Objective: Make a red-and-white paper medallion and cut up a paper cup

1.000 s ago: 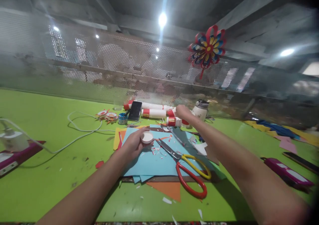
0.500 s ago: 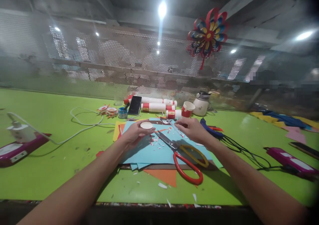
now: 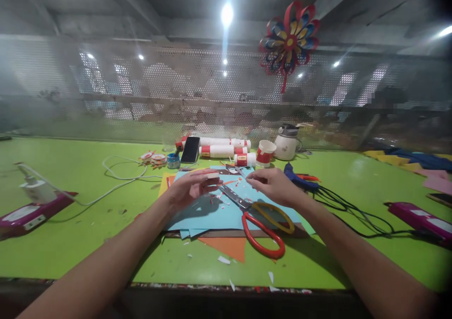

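My left hand (image 3: pixel 189 186) grips a small round white piece (image 3: pixel 212 175) with a low rim, like a cut-off paper cup bottom, tilted nearly edge-on to me. The fingertips of my right hand (image 3: pixel 268 181) are pinched together above the blue paper; whether anything sits between them is too small to tell. Large scissors (image 3: pixel 243 205) with one red and one yellow handle lie partly open between my hands, on light blue paper sheets (image 3: pixel 201 215). Red and white paper scraps (image 3: pixel 215 197) are strewn about the blades.
Behind the paper stand red-and-white paper cups (image 3: pixel 265 152), a phone (image 3: pixel 190 149), a blue paint jar (image 3: pixel 173 161) and a white kettle (image 3: pixel 286 142). A blue glue gun (image 3: pixel 300 180) with black cable lies right. Magenta power strips (image 3: pixel 418 222) lie at both sides.
The white round piece has tipped from showing its flat face to nearly edge-on in my left hand. My right hand stays pinched in about the same place. The view has shifted slightly.
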Motion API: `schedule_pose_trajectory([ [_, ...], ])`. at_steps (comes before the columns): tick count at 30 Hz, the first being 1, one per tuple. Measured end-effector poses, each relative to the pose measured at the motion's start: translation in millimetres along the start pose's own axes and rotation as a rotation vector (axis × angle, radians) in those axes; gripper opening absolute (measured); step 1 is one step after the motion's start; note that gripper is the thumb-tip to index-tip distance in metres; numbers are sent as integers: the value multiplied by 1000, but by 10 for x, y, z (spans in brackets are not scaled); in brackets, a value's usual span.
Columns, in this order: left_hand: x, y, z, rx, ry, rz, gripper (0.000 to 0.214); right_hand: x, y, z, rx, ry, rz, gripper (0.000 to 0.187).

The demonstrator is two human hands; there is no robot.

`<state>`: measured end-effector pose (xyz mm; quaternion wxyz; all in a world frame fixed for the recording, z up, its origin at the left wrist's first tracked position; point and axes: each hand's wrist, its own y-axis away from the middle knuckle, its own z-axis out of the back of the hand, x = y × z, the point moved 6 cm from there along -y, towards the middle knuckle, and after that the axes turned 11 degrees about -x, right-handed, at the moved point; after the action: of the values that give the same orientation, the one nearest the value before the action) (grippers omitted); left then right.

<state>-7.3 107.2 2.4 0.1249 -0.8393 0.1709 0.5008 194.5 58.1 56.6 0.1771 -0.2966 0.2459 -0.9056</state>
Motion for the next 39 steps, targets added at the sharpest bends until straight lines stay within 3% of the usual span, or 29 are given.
schedule_pose_trajectory([
  [6, 1, 53, -152, 125, -212, -93, 47, 107, 65, -95, 20, -211, -72, 27],
  [11, -17, 114, -290, 93, -401, -273, 54, 292, 125, -151, 95, -367, -89, 31],
  [14, -29, 159, -380, 145, -479, -378, 56, 313, 173, -233, 179, -540, -210, 30],
  [18, -46, 232, -452, 209, -598, -494, 54, 305, 220, -281, 190, -663, -349, 20],
  [23, -31, 267, -468, 242, -575, -480, 59, 327, 236, -279, 176, -790, -401, 17],
  [28, -6, 221, -442, 238, -456, -408, 81, 296, 212, -247, 106, -671, -314, 14],
  [34, -7, 192, -419, 195, -463, -390, 60, 313, 193, -162, -69, -391, -136, 16],
  [39, -37, 198, -431, 131, -483, -416, 60, 346, 215, -188, -74, -340, -79, 17],
])
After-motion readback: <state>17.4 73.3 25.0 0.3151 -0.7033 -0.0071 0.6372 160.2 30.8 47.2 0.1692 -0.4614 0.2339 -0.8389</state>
